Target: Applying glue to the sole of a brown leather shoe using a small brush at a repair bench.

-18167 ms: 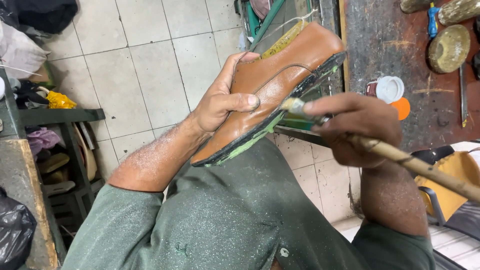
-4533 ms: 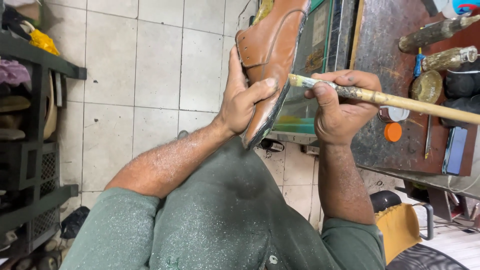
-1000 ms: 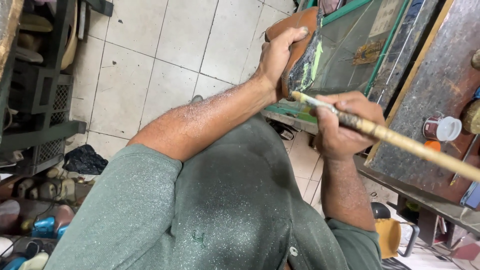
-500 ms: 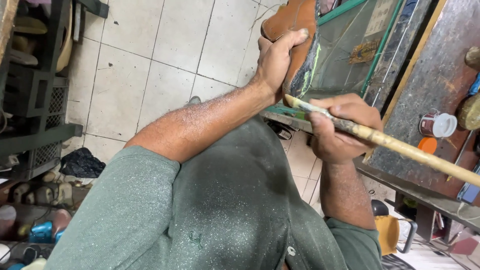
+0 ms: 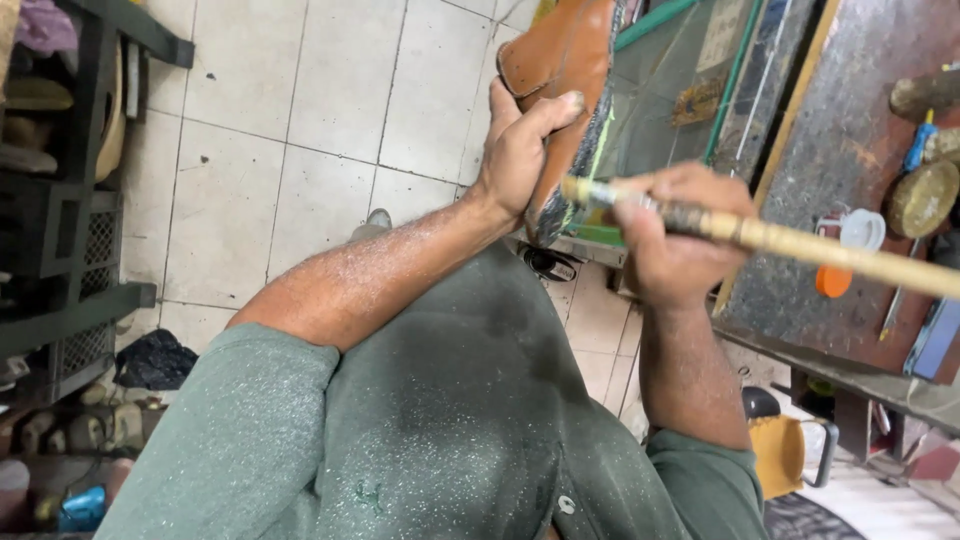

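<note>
The tiled floor (image 5: pixel 300 120) is lying open to the left, while the dark shelf rack (image 5: pixel 70 200) and the cluttered surface (image 5: pixel 850 130) are hemming in either side. The left hand (image 5: pixel 520 150) is wrapping closed around a brown leather shoe (image 5: pixel 560 60), raised with forearm extended. The right hand (image 5: pixel 680 240) is gripping a long-handled brush (image 5: pixel 760 235), its tip touching the sole edge.

Even, soft indoor light, moderately bright; no hard shadows on floor tiles (image 5: pixel 300 90). Pale tiles slightly washed out, mild sheen. Rack (image 5: pixel 70 230) at left edge dim, detail lost in shade. Bench (image 5: pixel 860 140) top darker, dull reflections. Brush handle (image 5: pixel 830 250) and right hand (image 5: pixel 680 240) slightly motion-blurred; left hand (image 5: pixel 520 150) sharper. Green shirt (image 5: pixel 440 430) close to lens, a bit soft. Wide-angle stretch toward corners, frame tilted.
</note>
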